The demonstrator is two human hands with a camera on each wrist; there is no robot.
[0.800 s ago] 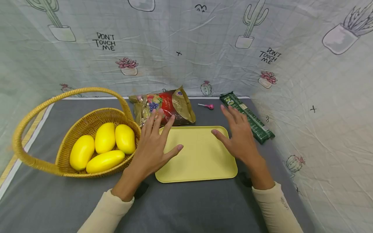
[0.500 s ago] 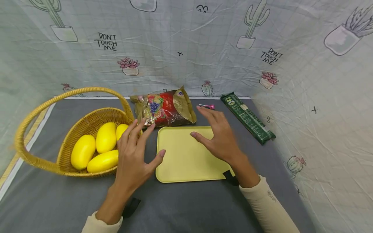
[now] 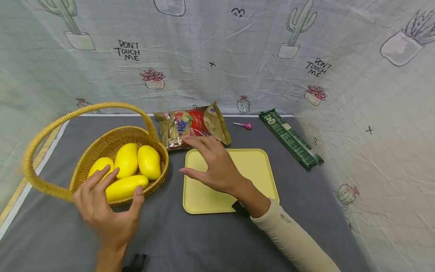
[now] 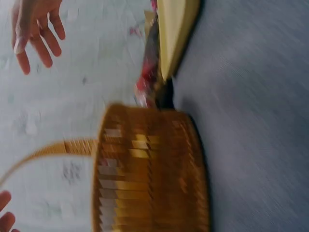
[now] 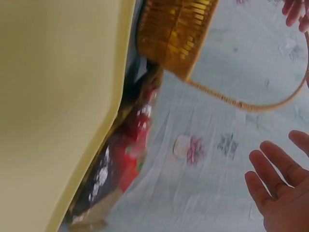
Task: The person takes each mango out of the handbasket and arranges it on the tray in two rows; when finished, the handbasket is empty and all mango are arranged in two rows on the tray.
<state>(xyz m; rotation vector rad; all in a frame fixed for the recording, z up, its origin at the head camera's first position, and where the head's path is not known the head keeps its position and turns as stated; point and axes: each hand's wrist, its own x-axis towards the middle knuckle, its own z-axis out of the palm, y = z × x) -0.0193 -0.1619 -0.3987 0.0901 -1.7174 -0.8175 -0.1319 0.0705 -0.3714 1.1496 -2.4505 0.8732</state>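
Note:
In the head view, a woven wicker basket [image 3: 117, 132] with a tall arched handle [image 3: 28, 158] stands at the left and holds several yellow mangoes [image 3: 126, 160]. My left hand [image 3: 108, 215] is spread over the basket's near left side, fingers bent a little and thumb apart, with nothing in it. Its fingertips overlap two of the mangoes. Over the yellow tray [image 3: 253, 175] hovers my right hand [image 3: 219, 166], palm turned left, thumb and fingers apart, holding nothing. The right wrist view shows that hand [image 5: 285, 193] with fingers extended, above the tray's level.
Behind the tray lies a gold-and-red candy bag [image 3: 193, 124]. A pink lollipop [image 3: 248, 125] is to its right, and a long green packet [image 3: 292, 139] slants along the right side. A patterned cloth [image 3: 210, 37] hangs behind the grey-covered table [image 3: 190, 241].
Both hands have moved left: the left from beside the tray to the basket's near side, the right from the tray's right edge to above its left half. The basket and packages stay put.

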